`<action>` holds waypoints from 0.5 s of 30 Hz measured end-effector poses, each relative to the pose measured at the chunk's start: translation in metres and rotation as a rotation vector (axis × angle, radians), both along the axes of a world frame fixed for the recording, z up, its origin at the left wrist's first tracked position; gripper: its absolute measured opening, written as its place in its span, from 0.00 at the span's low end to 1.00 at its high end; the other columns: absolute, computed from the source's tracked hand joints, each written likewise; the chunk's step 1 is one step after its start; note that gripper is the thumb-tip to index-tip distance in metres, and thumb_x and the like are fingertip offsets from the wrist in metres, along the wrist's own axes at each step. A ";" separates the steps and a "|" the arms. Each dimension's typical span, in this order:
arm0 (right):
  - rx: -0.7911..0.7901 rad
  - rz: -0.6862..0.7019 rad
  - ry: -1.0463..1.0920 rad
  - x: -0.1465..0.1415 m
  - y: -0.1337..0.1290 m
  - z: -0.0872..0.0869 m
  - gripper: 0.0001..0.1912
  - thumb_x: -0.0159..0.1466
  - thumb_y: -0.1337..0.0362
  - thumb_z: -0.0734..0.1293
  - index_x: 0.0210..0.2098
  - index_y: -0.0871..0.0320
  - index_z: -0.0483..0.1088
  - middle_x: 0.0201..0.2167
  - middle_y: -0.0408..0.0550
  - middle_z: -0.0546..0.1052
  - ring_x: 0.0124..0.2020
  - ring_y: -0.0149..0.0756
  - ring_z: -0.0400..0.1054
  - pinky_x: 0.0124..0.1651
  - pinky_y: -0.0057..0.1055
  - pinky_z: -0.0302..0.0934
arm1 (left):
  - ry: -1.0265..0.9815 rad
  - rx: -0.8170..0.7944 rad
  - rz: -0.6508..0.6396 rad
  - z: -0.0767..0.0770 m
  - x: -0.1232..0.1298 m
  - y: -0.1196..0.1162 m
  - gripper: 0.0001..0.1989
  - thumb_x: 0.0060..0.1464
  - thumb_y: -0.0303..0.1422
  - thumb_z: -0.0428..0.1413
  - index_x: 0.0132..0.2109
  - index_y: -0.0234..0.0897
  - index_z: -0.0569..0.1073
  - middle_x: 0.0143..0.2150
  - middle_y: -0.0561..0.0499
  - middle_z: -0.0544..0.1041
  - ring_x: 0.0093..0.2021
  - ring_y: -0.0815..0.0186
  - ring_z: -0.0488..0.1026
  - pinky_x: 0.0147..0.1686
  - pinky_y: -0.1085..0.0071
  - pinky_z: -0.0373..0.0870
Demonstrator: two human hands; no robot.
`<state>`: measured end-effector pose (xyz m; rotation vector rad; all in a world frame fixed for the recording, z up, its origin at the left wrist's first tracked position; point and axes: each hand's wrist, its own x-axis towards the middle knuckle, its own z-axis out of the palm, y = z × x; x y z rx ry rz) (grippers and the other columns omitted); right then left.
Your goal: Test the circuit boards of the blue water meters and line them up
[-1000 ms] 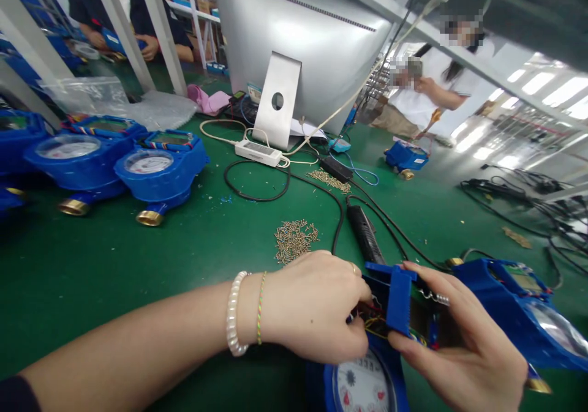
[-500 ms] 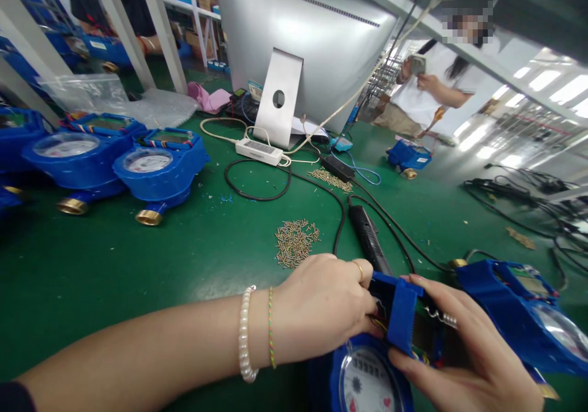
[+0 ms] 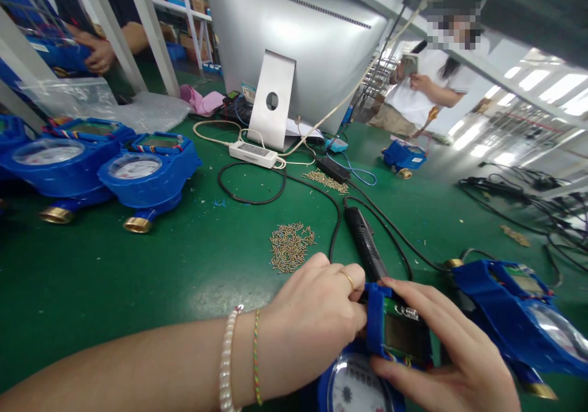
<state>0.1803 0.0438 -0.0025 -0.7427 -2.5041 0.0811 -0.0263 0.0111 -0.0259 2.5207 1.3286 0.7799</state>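
Gripping the display point(image 3: 407, 335) of a meter point(image 3: 358, 387): right hand point(image 3: 459, 351), pinching it between thumb and fingers. Left hand point(image 3: 316, 314) curled at the display's left side; fingertips hidden behind it, cannot tell what they pinch. This meter sits toward the table's point(image 3: 160, 289) near edge, itself out of view; dial cut off below, body mostly covered by hands and display.

Other meters on the table, five: three left meters point(image 3: 147, 182) toward the left edge, outermost cut off; one right meter point(image 3: 491, 295) beside the right hand, dial clipped; one far meter point(image 3: 405, 155) near the far edge.

Screw piles, two: near pile point(image 3: 291, 248) just beyond the left hand, far pile point(image 3: 327, 180) beside a black adapter point(image 3: 334, 169). Brownish patch point(image 3: 514, 235) toward the right edge, too blurred to tell. Driver point(image 3: 365, 240), one; lower end hidden.
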 end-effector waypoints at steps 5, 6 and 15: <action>-0.019 0.000 -0.027 -0.011 0.005 0.009 0.25 0.60 0.51 0.68 0.51 0.60 0.65 0.42 0.54 0.76 0.41 0.38 0.74 0.41 0.28 0.71 | -0.145 -0.125 -0.023 0.003 -0.004 0.004 0.08 0.56 0.28 0.56 0.28 0.37 0.74 0.32 0.54 0.71 0.36 0.67 0.67 0.38 0.67 0.58; -0.035 -0.003 -0.033 -0.012 0.006 0.009 0.24 0.59 0.52 0.69 0.50 0.60 0.66 0.42 0.54 0.76 0.41 0.38 0.74 0.40 0.28 0.71 | -0.166 -0.151 -0.018 0.004 -0.005 0.004 0.08 0.55 0.27 0.56 0.28 0.36 0.74 0.32 0.54 0.71 0.37 0.68 0.67 0.38 0.68 0.59; -0.115 -0.036 -0.076 -0.016 0.009 0.009 0.25 0.56 0.54 0.71 0.50 0.58 0.67 0.40 0.52 0.76 0.38 0.39 0.74 0.38 0.30 0.72 | -0.202 -0.467 -0.143 0.036 -0.033 0.015 0.10 0.46 0.30 0.65 0.39 0.35 0.79 0.42 0.51 0.73 0.38 0.69 0.72 0.38 0.77 0.68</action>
